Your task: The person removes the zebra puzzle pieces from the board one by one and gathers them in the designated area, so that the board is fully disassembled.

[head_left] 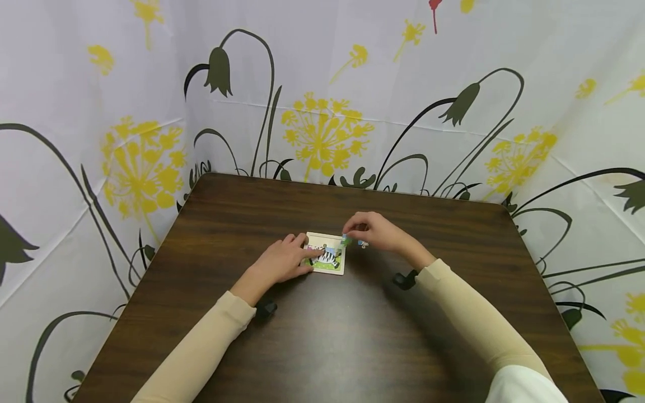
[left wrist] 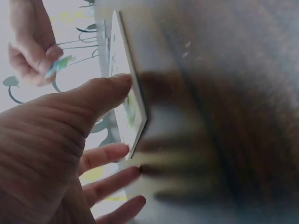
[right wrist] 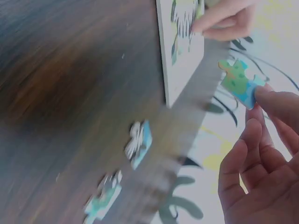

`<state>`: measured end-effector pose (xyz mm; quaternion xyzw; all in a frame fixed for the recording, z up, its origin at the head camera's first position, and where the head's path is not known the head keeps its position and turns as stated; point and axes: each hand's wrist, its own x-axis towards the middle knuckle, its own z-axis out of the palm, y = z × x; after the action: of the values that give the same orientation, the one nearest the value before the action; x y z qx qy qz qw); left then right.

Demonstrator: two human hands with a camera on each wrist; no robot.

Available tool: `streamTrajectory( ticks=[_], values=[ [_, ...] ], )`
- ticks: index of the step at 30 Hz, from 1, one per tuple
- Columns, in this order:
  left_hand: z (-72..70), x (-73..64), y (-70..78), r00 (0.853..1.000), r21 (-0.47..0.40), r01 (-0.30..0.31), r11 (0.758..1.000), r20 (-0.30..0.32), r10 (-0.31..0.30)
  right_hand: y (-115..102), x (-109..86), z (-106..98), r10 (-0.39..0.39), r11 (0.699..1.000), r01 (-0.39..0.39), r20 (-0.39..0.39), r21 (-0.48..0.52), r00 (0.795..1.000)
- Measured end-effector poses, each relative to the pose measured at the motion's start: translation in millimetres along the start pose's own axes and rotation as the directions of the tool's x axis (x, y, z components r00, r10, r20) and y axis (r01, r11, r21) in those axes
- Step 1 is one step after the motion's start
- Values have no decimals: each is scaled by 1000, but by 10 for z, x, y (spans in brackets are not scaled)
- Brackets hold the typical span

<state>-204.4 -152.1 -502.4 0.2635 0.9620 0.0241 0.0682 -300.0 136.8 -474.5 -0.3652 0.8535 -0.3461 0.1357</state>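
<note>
A small flat jigsaw puzzle board (head_left: pixel 330 272) with a zebra picture lies on the table. My left hand (head_left: pixel 283 259) rests at its left side, the index finger stretched over the picture and the thumb near the front edge. Above the board's far right corner, my right hand (head_left: pixel 379 231) pinches a green and blue puzzle piece (right wrist: pixel 237 84) between thumb and fingers. That piece is raised off the table in the right wrist view. Two loose puzzle pieces lie beside the board there: one striped and blue (right wrist: pixel 138 145), the other striped and green (right wrist: pixel 105 200).
The dark wooden table (head_left: pixel 332 336) reaches back to a white curtain (head_left: pixel 322 67) printed with yellow and grey-green flowers. Black wrist devices show beneath the left (head_left: pixel 265 309) and right wrists (head_left: pixel 405 280).
</note>
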Motion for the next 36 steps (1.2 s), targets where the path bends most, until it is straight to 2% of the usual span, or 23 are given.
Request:
streamTrajectory(
  ticks=[10,13,18,20,26,36],
  values=[
    [40,11,-39,999,-96,-41,995,-40,37,246,-476,-275,85,996,-81,-111,38,990],
    [39,-13,-88,997,-167,-50,985,-63,40,335,-620,-356,108,994,-103,-138,43,984],
    [-1,-52,-254,992,-271,-20,962,-122,-14,516,-809,-480,165,986,-161,-135,40,977],
    [-17,-61,-312,993,-276,5,961,-109,-37,594,-858,-524,196,981,-194,-120,25,973],
    [-38,-63,-390,998,-256,54,965,-2,-56,785,-905,-616,267,964,-266,-59,8,962],
    [60,3,-439,994,-220,98,971,73,-84,1007,-808,-632,321,946,-321,-16,-39,947]
  ],
)
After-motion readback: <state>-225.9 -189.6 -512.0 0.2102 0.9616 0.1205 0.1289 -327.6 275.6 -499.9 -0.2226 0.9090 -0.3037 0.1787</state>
